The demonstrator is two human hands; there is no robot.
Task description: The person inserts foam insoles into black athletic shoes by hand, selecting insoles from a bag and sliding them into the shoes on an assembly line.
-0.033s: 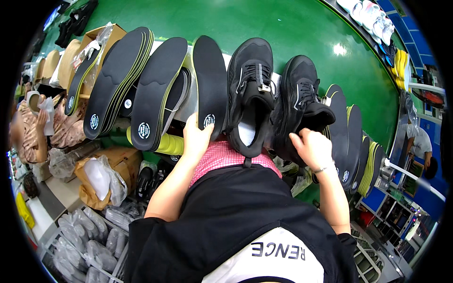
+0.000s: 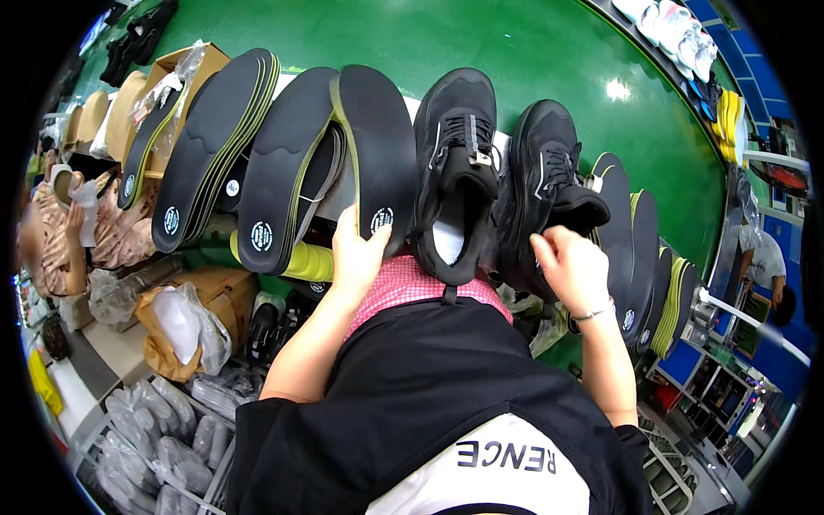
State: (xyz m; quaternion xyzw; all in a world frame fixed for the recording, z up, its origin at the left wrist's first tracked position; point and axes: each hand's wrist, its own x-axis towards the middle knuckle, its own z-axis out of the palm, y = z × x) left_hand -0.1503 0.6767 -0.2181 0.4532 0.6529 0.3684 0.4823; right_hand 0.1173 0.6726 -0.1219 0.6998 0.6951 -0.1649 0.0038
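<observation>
My left hand grips a black insole by its heel end, thumb on the top face. The insole stands upright with its green edge turned left, partly over another black insole. Right of it, a black lace-up shoe has its toe pointing away and a pale lining showing inside. A second black shoe leans to the right beside it. My right hand is curled at this shoe's heel, thumb and fingertips drawn together; whatever they may hold is hidden.
Stacked black-and-green insoles stand at left, with more insoles at right. A brown paper bag and a crate of plastic-wrapped grey items are at lower left. Another person sits at far left.
The insole in my left hand has turned and shows a broader face, its tip now nearer the insole on the left. My right hand has shifted slightly up at the shoe's heel.
</observation>
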